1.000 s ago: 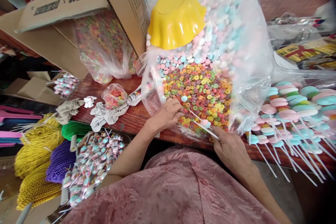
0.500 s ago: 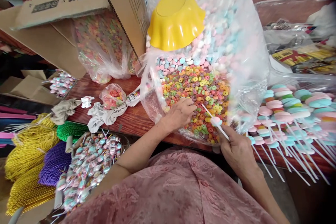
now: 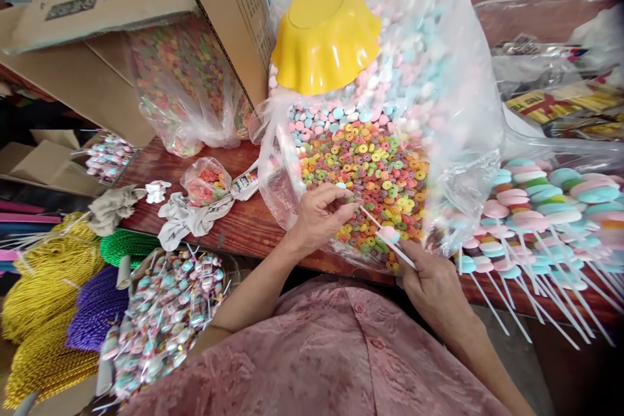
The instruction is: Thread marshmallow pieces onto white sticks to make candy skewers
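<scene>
My right hand [image 3: 431, 283] is closed around a white lollipop stick [image 3: 404, 256]. A pink and blue marshmallow [image 3: 389, 234] is threaded partway along it, and the bare thin tip points up and left. At that tip, the thumb and fingers of my left hand [image 3: 322, 218] are pinched together; what they hold is too small to make out. Both hands are over a heap of colourful ring-shaped gummy candies [image 3: 370, 169] in an open plastic bag [image 3: 280, 188]. Pink, blue and white marshmallows [image 3: 419, 45] lie behind the rings, partly under the plastic.
An upturned yellow bowl [image 3: 326, 39] rests on the marshmallows. Finished marshmallow skewers [image 3: 541, 208] are piled at right. At left stand a cardboard box [image 3: 112, 0] with bagged gummies, a small bag of red candies [image 3: 205, 181], a cloth [image 3: 195, 214], wrapped skewers [image 3: 166, 318] and twist ties [image 3: 43, 299].
My left hand has moved slightly left and its fingers now meet the stick's tip. My right hand has shifted a little left and down with the stick and marshmallow.
</scene>
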Motion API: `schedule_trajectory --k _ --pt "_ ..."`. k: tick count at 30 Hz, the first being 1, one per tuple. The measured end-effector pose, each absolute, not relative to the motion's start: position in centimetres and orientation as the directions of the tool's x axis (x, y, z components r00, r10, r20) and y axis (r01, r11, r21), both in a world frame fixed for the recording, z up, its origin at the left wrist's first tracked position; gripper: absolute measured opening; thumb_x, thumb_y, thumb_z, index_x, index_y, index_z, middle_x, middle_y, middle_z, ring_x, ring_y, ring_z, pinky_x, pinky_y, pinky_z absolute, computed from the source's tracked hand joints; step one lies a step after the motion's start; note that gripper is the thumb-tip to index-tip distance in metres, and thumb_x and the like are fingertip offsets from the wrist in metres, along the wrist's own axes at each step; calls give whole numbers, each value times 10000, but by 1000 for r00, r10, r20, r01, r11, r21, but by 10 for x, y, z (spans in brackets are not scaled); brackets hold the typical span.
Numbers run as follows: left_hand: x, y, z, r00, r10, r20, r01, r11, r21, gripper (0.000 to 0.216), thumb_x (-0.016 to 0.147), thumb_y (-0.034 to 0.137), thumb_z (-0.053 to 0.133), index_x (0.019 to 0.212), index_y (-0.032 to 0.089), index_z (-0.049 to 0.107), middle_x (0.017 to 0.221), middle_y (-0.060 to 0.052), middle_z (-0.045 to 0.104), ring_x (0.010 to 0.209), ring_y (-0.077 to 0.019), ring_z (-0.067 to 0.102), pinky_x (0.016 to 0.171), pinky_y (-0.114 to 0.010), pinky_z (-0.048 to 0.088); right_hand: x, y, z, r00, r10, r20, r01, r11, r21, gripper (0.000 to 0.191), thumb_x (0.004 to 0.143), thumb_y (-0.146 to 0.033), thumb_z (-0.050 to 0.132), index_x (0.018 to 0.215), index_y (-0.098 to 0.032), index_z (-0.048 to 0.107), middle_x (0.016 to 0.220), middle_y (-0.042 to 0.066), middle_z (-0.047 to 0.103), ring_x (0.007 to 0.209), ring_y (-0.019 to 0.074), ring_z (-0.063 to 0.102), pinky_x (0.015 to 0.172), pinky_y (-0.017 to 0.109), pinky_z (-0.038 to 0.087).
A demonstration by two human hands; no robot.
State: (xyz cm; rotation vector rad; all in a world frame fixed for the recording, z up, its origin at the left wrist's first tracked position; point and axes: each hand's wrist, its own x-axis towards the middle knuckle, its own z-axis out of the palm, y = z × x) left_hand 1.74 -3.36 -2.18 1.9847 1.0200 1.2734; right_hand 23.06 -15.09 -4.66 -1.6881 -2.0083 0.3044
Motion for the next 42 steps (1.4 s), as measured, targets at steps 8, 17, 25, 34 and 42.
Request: schedule_trajectory --k 8,17,25,34,42 --pt "11 -42 -29 386 610 692 484 -772 412 87 891 137 582 904 164 664 821 -47 709 757 -134 637 715 -271 525 218 -147 -35 -172 951 256 868 269 -417 382 844 -89 365 1013 -108 707 638 40 674 467 166 570 512 288 398" --pt "6 -48 -30 292 925 243 -18 -249 968 190 802 340 780 861 163 747 848 -32 720 662 -109 645 598 -238 549 226 -149 -42 -152 942 300 815 291 -501 393 879 -107 396 1094 -107 724 785 69 764 592 179 693 546 263 487" --pt "1 -49 -28 294 946 137 -159 -93 983 323 657 428 888 776 156 758 789 -24 696 653 -104 615 611 -249 543 223 -151 -46 -208 955 213 738 296 -607 457 864 -87 416 1220 -152 696 1024 89 781 796 217 748 704 315 585" --pt "8 -53 -34 317 925 210 26 -230 973 520 765 473 808 1185 185 701 905 -41 688 713 -111 620 638 -235 517 210 -144 -49 -137 960 243 648 272 -711 350 946 -150 421 1117 -192 723 813 48 733 761 204 713 738 310 592" --pt "17 -4 -22 589 739 327 621 -672 403 138 830 71 574 792 137 689 855 -86 652 803 -195 618 696 -315 531 225 -132 -60 -41 928 370 565 327 -757 198 952 -267 560 883 -198 733 562 -23 562 439 121 508 425 206 437"
